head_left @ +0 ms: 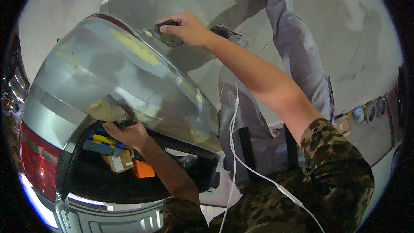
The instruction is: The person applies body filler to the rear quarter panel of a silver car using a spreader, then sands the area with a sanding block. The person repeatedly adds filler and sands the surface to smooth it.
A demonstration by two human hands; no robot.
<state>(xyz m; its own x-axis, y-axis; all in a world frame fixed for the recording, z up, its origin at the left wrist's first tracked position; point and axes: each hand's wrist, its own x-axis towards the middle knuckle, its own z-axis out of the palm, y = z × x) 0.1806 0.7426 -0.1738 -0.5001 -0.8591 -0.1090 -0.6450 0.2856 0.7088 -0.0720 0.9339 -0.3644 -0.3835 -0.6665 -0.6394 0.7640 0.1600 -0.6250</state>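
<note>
A silver car body panel (99,69) with patches of yellow filler (136,47) curves across the left of the view. My right hand (189,29), reaching past the panel's far edge, is closed on a dark, dusty pad (170,36). The pad is at the panel's edge; whether it touches cannot be made out. My left hand (129,133) is above the rim of the open trunk, its fingers closed on a tan, dust-covered pad (105,108). That pad lies against the panel, and some of my left fingers are hidden under it.
Inside the open trunk are a cardboard box (120,160), an orange item (143,169) and a yellow tool (105,141). A red tail light (39,159) is at the left. A white cable (258,175) hangs down my front. Grey floor (353,39) spreads beyond my legs.
</note>
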